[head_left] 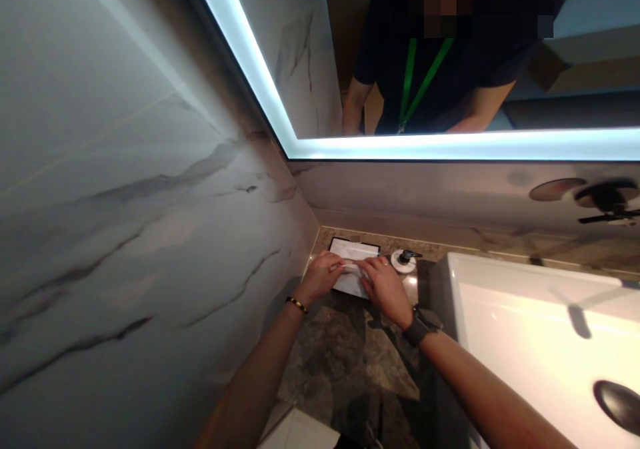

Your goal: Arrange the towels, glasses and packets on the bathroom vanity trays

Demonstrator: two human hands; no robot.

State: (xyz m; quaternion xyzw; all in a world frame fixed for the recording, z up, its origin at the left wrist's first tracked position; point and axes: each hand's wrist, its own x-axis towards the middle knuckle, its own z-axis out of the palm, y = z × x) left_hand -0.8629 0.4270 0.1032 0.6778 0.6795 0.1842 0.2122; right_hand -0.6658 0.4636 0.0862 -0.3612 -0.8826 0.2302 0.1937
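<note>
My left hand (pixel 321 278) and my right hand (pixel 386 289) face each other over the stone counter in the corner. Between their closed fingertips is a thin white strip (pixel 351 266), soft like folded tissue; its exact kind is not clear. Both hands pinch it, one at each end. Right beneath lies a flat, dark-rimmed tray (pixel 332 243) bearing a white sheet (pixel 350 286), partly hidden by my fingers. Just right of my right hand stands a round white dispenser with a black pump (pixel 403 260).
A white basin (pixel 520 329) with a dark drain fills the right side, below a black wall tap (pixel 607 199). A marble wall (pixel 150 236) closes off the left. Above is a lit mirror (pixel 315 144) reflecting a person with a green lanyard. A white object (pixel 303 430) shows at the bottom.
</note>
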